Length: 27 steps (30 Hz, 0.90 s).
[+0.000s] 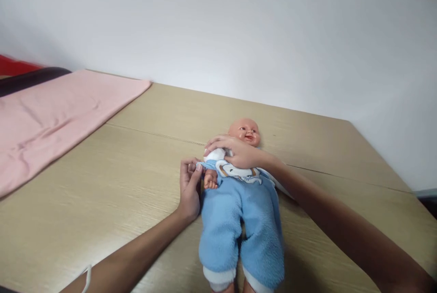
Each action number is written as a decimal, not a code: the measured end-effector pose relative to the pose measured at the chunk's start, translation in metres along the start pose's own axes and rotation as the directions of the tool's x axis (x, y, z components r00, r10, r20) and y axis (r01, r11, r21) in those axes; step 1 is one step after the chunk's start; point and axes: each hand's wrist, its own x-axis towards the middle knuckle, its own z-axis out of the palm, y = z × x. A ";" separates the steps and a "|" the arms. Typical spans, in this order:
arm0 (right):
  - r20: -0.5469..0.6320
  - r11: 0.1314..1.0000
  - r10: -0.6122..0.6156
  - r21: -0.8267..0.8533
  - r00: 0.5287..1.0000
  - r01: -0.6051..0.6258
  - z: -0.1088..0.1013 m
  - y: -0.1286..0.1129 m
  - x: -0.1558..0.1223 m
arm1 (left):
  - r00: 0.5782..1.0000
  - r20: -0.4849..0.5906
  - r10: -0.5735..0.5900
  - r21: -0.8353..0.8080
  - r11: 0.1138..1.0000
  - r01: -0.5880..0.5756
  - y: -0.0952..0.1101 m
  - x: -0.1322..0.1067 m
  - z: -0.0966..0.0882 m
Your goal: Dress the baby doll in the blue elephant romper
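Note:
A baby doll (pixel 251 130) lies on its back on the wooden table, its head toward the wall. It wears fluffy blue trousers (pixel 221 224) with white cuffs and a blue-and-white top (pixel 235 170) with an animal picture. My left hand (pixel 191 186) pinches the blue sleeve edge (pixel 207 164) between thumb and fingers, beside the doll's small hand (pixel 210 179). Across the doll's chest reaches my right hand (pixel 235 149), its fingers curled over the white shoulder part of the top. The doll's other arm is hidden behind my right forearm.
A pink cloth (pixel 61 120) is spread over the left side of the wooden table (pixel 146 193). Behind it are a dark rounded edge (pixel 37 77) and something red (pixel 17 65). A pale wall (pixel 218 33) stands along the table's far side.

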 end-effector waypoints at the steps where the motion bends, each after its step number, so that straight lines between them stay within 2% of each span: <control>1: -0.029 1.000 0.023 -0.017 0.999 -0.024 0.002 -0.004 -0.003 | 0.999 -0.031 -0.027 0.029 0.999 0.028 0.001 0.001 0.000; 3: -0.179 0.987 0.140 -0.052 0.974 -0.151 0.005 -0.017 -0.009 | 0.998 -0.061 -0.003 0.130 0.991 0.011 0.002 0.003 -0.001; 5: -0.329 0.938 0.316 -0.034 0.890 -0.346 0.006 -0.033 -0.018 | 0.999 -0.049 0.004 0.162 0.987 0.004 0.003 0.007 -0.002; 6: -0.345 0.909 0.388 -0.010 0.854 -0.417 0.007 -0.040 -0.022 | 0.999 -0.035 -0.026 0.135 0.990 0.031 0.003 0.009 -0.003; 7: -0.312 0.890 0.433 0.003 0.846 -0.455 0.006 -0.045 -0.027 | 0.997 -0.024 -0.069 0.093 0.993 0.071 0.003 0.012 -0.004; 9: -0.161 0.894 0.442 -0.002 0.883 -0.448 0.006 -0.049 -0.035 | 0.986 -0.014 -0.166 0.017 0.986 0.167 0.002 0.019 -0.005; 11: -0.092 0.910 0.414 0.015 0.905 -0.415 0.006 -0.046 -0.040 | 0.972 -0.011 -0.236 -0.007 0.972 0.236 0.001 0.026 -0.006; 15: -0.192 0.870 0.480 0.230 0.856 -0.436 0.011 -0.030 -0.044 | 0.953 0.034 -0.302 0.060 0.952 0.300 -0.005 0.040 -0.008; 19: -0.177 0.806 0.519 0.428 0.836 -0.410 0.018 -0.021 -0.048 | 0.961 0.082 -0.263 0.141 0.958 0.250 -0.007 0.050 -0.008; 23: -0.178 0.698 0.560 0.628 0.809 -0.345 0.021 -0.011 -0.055 | 0.973 0.121 -0.199 0.188 0.967 0.174 -0.005 0.060 -0.012; 27: -0.178 0.633 0.564 0.720 0.806 -0.284 0.022 -0.003 -0.059 | 0.945 0.199 -0.260 0.172 0.958 0.227 -0.007 0.071 -0.013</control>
